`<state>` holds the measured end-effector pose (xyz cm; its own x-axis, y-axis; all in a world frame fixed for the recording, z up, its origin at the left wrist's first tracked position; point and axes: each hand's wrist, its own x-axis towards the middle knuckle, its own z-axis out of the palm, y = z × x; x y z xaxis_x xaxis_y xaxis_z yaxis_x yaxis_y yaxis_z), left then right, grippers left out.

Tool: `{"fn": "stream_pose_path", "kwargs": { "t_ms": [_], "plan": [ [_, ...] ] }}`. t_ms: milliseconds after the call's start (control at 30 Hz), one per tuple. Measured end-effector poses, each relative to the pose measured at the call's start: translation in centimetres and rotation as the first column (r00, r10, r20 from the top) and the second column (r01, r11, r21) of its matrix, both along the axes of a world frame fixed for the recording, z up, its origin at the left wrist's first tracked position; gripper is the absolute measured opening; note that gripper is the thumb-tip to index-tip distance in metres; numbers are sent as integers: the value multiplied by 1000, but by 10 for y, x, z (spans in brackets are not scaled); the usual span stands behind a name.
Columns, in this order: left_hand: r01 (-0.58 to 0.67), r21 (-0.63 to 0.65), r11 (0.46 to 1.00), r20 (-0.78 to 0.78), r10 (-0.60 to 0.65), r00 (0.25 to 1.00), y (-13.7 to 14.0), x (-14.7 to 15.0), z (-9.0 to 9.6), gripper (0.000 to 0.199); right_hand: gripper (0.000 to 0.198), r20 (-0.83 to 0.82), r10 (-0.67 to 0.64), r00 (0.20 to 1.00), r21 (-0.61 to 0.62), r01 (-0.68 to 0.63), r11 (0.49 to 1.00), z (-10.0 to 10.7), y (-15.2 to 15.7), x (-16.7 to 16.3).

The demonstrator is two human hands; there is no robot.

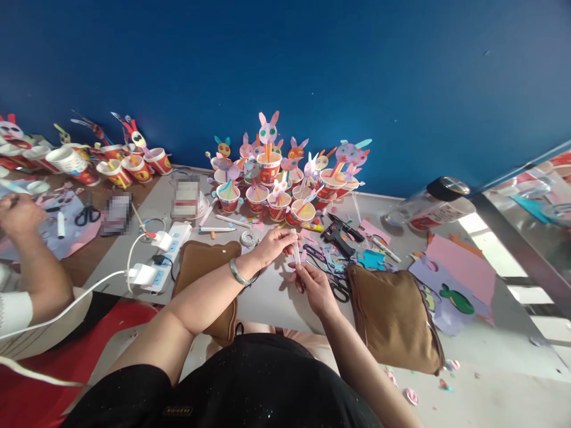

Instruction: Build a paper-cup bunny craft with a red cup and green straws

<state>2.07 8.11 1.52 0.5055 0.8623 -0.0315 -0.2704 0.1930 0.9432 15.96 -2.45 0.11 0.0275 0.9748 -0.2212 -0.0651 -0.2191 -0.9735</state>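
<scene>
In the head view, my left hand pinches the upper end of a thin, whitish translucent stick above the table. My right hand has its fingers closed on the stick's lower end, so both hands grip it. A small pink piece shows beside the stick; which hand touches it I cannot tell. Just right of my hands lie black-handled scissors and a black glue gun among coloured paper scraps. To the left of my left hand is a white ring-shaped roll.
Paper cups with paper animal faces are stacked against the blue wall. Brown cushions flank my arms. A power strip with white cables sits left; a clear bottle lies right. Another person's hand is at far left.
</scene>
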Motion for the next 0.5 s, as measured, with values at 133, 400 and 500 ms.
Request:
{"fn": "stream_pose_path", "kwargs": {
  "t_ms": [133, 400, 500],
  "plan": [
    [-53, 8, 999, 20, 53, 998, 0, -1, 1, 40, 47, -11, 4, 1000, -3, -4, 1000, 1, 0, -4],
    [-170, -46, 984, 53, 173, 984, 2, -2, 5, 49, 50, 12, -13, 1000, -9, 13, 1000, 4, -11, -1],
    [-216, -57, 975, 47, 219, 975, 1, 0, 7, 49, 49, 46, -14, 999, -6, 15, 1000, 6, -14, 2]
  ]
}}
